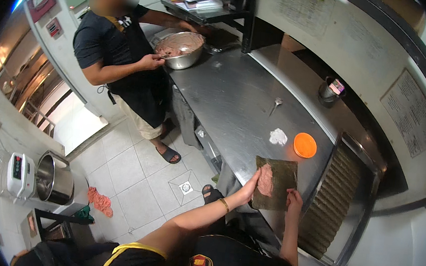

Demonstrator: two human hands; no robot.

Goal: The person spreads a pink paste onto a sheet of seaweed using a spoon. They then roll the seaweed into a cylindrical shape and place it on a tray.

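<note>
A dark green seaweed sheet (pixel 282 174) lies at the near edge of the steel counter, with a strip of pink minced meat (pixel 265 181) spread along its left side. My left hand (pixel 251 188) grips the sheet's left edge beside the meat. At the lower right of the sheet, my right hand (pixel 294 198) pinches its edge between the fingers. Just beyond the sheet sit an orange bowl (pixel 305 145) and a small white patch of paste or powder (pixel 278 137); I cannot tell which. To my right, a metal tray (pixel 372 201) carries several dark seaweed rolls (pixel 331 202) in a row.
Across the steel counter (pixel 227 93), a person in a dark apron (pixel 135 83) holds a large steel bowl of minced meat (pixel 181 52). A spoon-like utensil (pixel 276 104) lies farther back. A dark metal cup (pixel 329 93) stands on the rear ledge. A mixer (pixel 55 178) is at left.
</note>
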